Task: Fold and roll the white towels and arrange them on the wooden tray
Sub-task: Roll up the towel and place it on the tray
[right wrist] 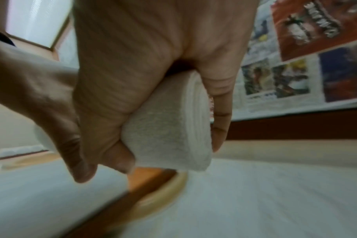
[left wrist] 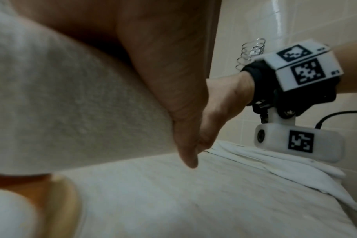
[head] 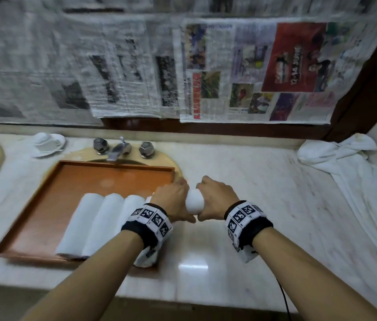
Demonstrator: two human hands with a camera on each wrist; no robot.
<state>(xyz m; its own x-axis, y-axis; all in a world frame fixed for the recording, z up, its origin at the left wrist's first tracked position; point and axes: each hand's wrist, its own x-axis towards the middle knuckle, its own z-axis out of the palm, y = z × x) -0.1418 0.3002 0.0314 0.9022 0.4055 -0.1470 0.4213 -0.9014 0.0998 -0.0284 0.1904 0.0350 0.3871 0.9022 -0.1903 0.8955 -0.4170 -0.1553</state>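
Both hands hold one rolled white towel (head: 194,202) in the air just right of the wooden tray (head: 67,181). My left hand (head: 173,200) grips its left part and my right hand (head: 215,200) grips its right part. In the right wrist view the right hand (right wrist: 153,80) wraps round the rolled towel (right wrist: 169,132), whose spiral end shows. The left wrist view is filled by the rolled towel (left wrist: 71,104) under my palm. Three rolled towels (head: 95,223) lie side by side on the tray.
The tray lies over a sink with a faucet (head: 119,150). A heap of unfolded white towels (head: 345,163) lies on the counter at the right. A white cup on a saucer (head: 46,142) stands at the back left. Newspaper (head: 252,70) covers the wall.
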